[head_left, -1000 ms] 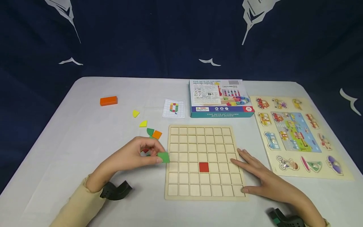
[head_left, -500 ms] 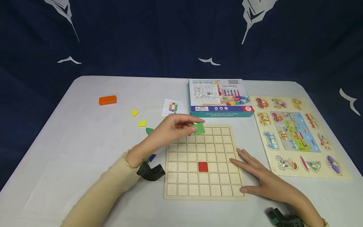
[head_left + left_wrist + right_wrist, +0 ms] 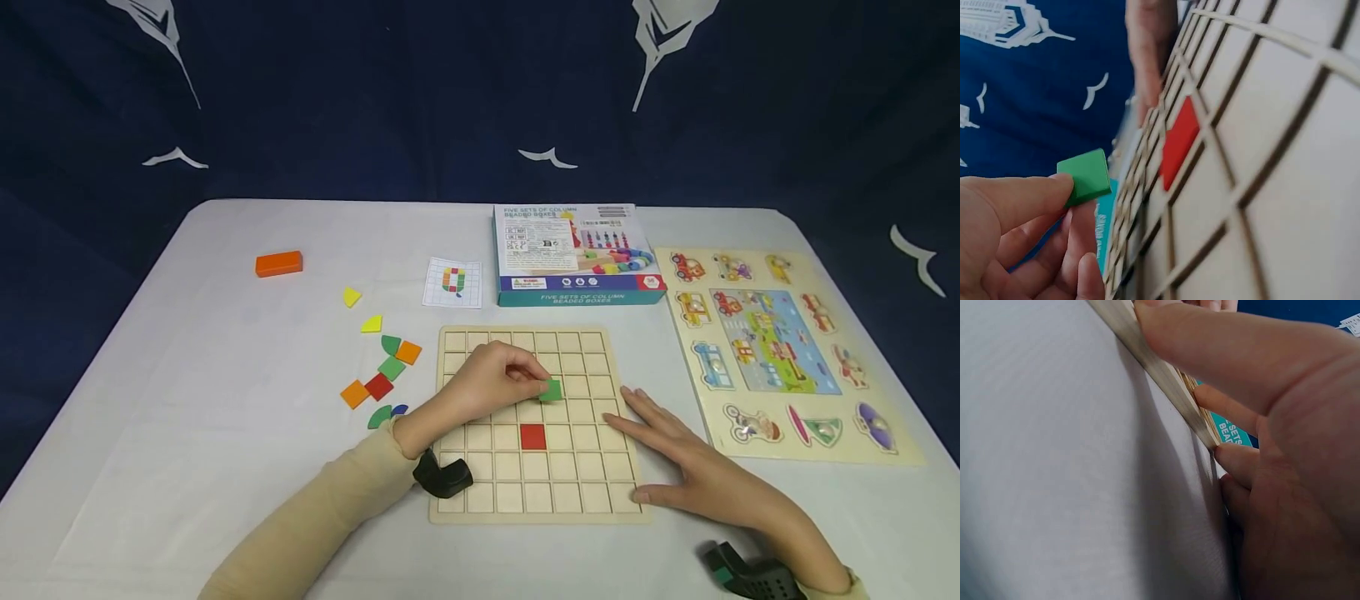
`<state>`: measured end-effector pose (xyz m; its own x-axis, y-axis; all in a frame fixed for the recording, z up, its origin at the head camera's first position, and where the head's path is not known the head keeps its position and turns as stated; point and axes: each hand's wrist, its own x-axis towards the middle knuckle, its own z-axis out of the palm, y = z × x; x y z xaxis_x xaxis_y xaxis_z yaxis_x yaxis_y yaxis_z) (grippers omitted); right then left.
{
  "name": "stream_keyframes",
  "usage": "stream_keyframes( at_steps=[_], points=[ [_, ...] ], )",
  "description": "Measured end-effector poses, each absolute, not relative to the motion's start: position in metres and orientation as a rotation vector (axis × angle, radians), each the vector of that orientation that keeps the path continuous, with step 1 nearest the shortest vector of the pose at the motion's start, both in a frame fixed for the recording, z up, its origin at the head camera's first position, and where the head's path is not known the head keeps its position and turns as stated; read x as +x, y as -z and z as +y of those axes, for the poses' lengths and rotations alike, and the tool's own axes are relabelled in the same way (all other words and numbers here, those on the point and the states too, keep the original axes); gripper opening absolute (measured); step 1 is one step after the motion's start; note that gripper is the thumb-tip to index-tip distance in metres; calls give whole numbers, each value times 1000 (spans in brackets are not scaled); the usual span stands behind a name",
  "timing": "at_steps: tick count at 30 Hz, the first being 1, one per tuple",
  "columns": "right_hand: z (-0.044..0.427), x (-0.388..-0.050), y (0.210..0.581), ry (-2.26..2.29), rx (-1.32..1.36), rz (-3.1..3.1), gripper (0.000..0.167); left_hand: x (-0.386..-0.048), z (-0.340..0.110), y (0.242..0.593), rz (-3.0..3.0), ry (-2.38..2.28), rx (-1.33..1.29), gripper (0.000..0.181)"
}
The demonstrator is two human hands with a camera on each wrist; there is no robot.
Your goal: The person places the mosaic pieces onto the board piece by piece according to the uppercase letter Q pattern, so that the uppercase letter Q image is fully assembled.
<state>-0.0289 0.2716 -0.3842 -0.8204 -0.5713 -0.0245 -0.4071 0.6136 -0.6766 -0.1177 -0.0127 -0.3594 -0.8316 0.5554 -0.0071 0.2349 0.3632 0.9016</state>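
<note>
My left hand [image 3: 498, 379] pinches a green square tile [image 3: 551, 390] between thumb and fingers, over the upper middle of the wooden grid board [image 3: 540, 502]. In the left wrist view the green tile [image 3: 1087, 176] appears raised off the board. One red square tile [image 3: 533, 437] lies in a cell near the board's middle, just below the green one in the head view. With fingers spread, my right hand [image 3: 705, 467] rests along the board's right edge. The right wrist view shows those fingertips touching the board's side [image 3: 1166, 372].
Several loose tiles, such as an orange square [image 3: 355, 394] and a yellow quarter-circle [image 3: 372, 324], lie left of the board. Behind it are a pattern card [image 3: 452, 283] and a cardboard box [image 3: 577, 287]. A picture puzzle [image 3: 795, 429] lies right; an orange block [image 3: 279, 264] sits far left.
My left hand has carried the green tile from beside the board's left edge, up over its top rows, then down toward the red tile. The right hand stays on the board's edge.
</note>
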Motion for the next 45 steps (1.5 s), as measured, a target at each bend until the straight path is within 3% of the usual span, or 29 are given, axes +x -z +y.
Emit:
stream_keyframes(
  at_steps=[45],
  points=[
    [271, -30, 383, 1015, -769, 2584, 80, -106, 2, 374, 2550, -1224, 783, 11]
  ],
)
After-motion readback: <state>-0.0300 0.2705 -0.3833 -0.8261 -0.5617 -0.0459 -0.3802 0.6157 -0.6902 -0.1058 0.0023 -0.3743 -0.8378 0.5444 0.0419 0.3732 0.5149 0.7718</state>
